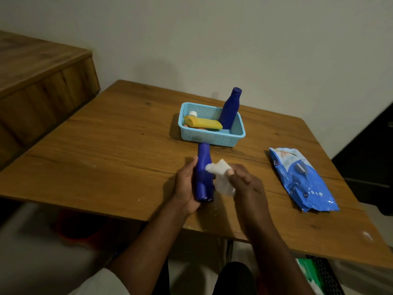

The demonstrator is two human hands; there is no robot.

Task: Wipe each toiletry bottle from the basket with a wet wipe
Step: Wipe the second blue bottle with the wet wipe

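Note:
My left hand [185, 186] grips a dark blue bottle [203, 167] above the table's near half, its cap pointing away from me toward the basket. My right hand [246, 184] pinches a white wet wipe [220, 173] that touches the bottle's right side. A light blue mesh basket [209, 139] stands just beyond. In it a second dark blue bottle [230, 109] leans upright at the right. A yellow tube [204, 122] with a white cap lies at the left, over something orange that is mostly hidden.
A blue wet wipe pack [302, 177] lies flat at the right of the wooden table [106, 150]. A wooden cabinet [38, 81] rises at the left. The wall stands close behind the basket. Something red [80, 228] sits on the floor under the table.

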